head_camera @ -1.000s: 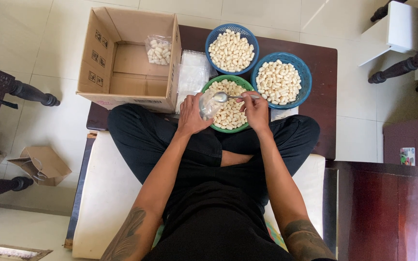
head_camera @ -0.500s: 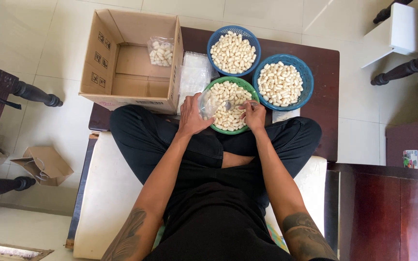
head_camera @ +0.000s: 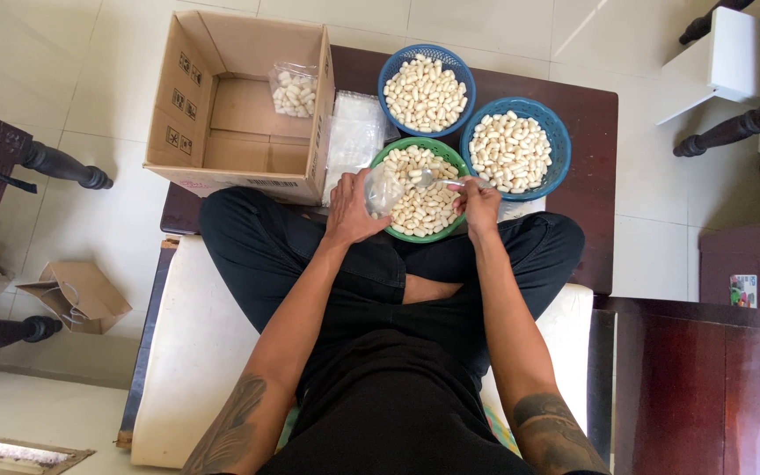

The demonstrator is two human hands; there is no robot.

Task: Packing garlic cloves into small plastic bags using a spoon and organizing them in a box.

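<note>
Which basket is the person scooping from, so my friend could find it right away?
Look at the dark wooden table in front of the seated person, where three round baskets of pale oval pieces sit. The one being scooped is the green basket, nearest the person's lap, between the left hand and the right hand. The other two baskets are blue.

My left fingers [head_camera: 358,204] hold a clear bag [head_camera: 382,189]. An open brown box [head_camera: 237,105] stands left, holding a filled bag [head_camera: 293,90]; flat clear bags [head_camera: 354,136] lie beside it.
</note>
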